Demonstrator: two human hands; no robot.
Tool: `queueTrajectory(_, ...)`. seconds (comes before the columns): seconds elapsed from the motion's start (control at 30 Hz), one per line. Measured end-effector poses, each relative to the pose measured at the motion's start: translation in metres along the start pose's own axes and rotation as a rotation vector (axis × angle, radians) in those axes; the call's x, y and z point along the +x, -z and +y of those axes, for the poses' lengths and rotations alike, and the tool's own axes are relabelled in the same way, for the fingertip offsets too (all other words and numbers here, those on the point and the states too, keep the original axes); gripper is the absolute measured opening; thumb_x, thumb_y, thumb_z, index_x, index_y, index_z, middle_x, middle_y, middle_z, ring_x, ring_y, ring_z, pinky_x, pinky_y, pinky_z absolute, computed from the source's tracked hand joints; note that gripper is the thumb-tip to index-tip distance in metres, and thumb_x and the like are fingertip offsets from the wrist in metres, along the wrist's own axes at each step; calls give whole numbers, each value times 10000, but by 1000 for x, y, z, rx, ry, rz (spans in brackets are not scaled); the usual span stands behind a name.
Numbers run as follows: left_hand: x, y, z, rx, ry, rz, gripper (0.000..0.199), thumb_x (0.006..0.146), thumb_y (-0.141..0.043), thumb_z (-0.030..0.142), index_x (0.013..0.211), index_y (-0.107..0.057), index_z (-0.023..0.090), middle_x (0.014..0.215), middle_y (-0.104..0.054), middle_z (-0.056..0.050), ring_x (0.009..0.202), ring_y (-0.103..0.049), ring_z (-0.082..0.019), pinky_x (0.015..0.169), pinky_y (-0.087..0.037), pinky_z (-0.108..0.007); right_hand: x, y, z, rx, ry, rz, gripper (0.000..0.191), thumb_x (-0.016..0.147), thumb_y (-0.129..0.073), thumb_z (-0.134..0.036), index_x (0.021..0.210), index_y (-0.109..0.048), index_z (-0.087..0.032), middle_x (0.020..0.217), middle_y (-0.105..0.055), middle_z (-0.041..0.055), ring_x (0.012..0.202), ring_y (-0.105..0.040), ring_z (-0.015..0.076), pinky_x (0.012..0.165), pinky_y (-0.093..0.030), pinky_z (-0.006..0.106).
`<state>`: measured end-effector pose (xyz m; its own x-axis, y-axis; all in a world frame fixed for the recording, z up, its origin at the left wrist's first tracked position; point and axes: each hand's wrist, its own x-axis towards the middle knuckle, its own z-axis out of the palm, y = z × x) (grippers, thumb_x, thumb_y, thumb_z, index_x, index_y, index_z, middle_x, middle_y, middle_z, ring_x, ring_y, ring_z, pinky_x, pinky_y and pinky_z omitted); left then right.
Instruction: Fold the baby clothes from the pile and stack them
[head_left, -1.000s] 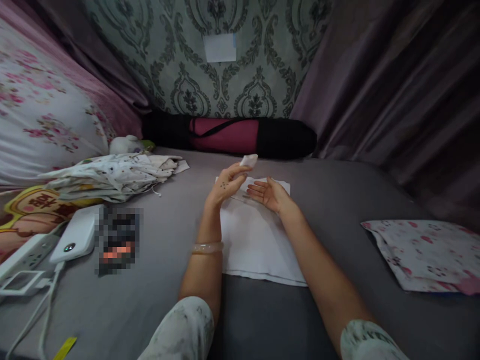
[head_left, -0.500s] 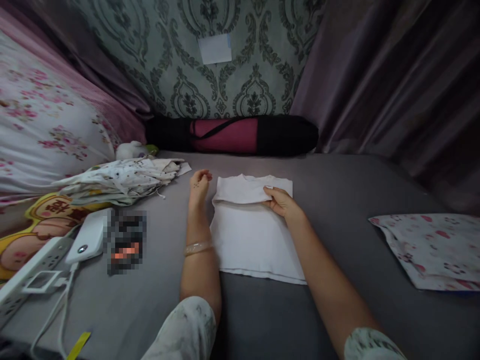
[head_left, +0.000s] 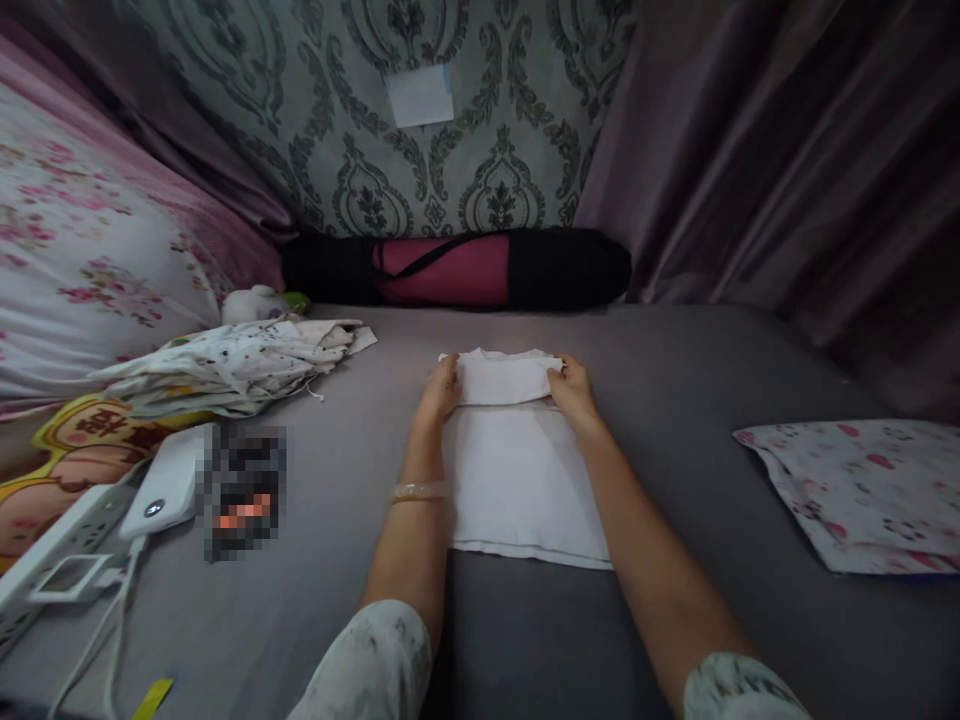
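A white shirt (head_left: 525,480) lies on the grey bed sheet, its far part folded over into a band across the top. At the left end of that band, my left hand (head_left: 442,388) is closed around the fabric edge. My right hand (head_left: 573,390) pinches the band's right end, thumb on top. Fingers of both hands are partly hidden by the cloth. The shirt's near hem lies flat between my forearms.
A black and pink long bag (head_left: 450,270) lies along the wall. On the left are crumpled patterned cloth (head_left: 232,365), a white power bank (head_left: 166,485), a power strip (head_left: 67,530) with cables, and a blurred-out item. A heart-patterned folded cloth (head_left: 862,490) sits at right.
My left hand has moved right from beside the shirt and taken hold of the band's left end. My right hand has shifted slightly up and right, still gripping the other end.
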<state>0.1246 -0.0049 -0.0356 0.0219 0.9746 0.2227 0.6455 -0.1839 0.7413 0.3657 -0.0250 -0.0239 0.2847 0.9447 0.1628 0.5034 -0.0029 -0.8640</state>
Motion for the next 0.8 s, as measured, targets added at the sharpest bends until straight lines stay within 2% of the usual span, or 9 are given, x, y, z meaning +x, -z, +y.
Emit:
queueTrajectory(0.1,-4,-1,2,86,7,-23,536,740,-432,-10,1248,-542,121,1346,-543,-204,1309,-456,-313,1121,-222,-563,-8,0,2,-204,28,40,432,846,-468,-205,1262,-558,-136,1100,-663,143,1000,-627,235,899,-466,364)
queueTrajectory(0.2,-7,0,2,119,6,-35,572,725,-432,-41,1255,-531,150,1386,-507,-201,1338,-419,-328,1114,-160,-624,-16,0,3,-307,68,24,459,870,-418,-185,1316,-509,-129,1091,-652,151,1008,-611,250,889,-457,369)
queueTrajectory(0.4,-9,2,0,152,-15,-23,587,746,-396,-61,1275,-522,160,1396,-499,-198,1342,-420,-315,1118,-162,-615,-21,4,0,-414,149,40,481,853,-320,-71,1299,-501,-70,1173,-601,191,1119,-536,269,954,-411,393)
queueTrajectory(0.53,-8,0,17,233,-48,23,534,785,-407,-8,1291,-500,138,1350,-536,-202,1312,-451,-301,1122,-206,-573,-27,4,-17,-543,204,82,514,850,-260,-28,1305,-498,-48,1310,-514,234,1191,-478,304,998,-364,460)
queueTrajectory(0.6,-7,-7,33,252,-107,30,496,812,-422,37,1294,-492,127,1313,-562,-200,1281,-478,-290,1112,-264,-520,-31,-3,-28,-579,311,20,517,873,-251,-45,1336,-482,-60,1394,-464,217,1277,-414,297,1057,-303,474)
queueTrajectory(0.7,-7,-24,56,203,-217,-20,473,856,-406,86,1322,-470,133,1340,-546,-187,1270,-490,-266,1096,-318,-448,-38,-19,-39,-607,494,-190,511,907,-304,-123,1400,-430,-74,1479,-406,159,1408,-255,265,1150,-137,474)
queueTrajectory(0.8,-10,-39,63,176,-215,-72,469,897,-349,109,1357,-441,119,1365,-529,-192,1284,-485,-258,1111,-303,-445,-42,-32,-39,-643,514,-332,557,903,-364,-193,1443,-375,-53,1537,-316,140,1447,-166,257,1170,-61,451)
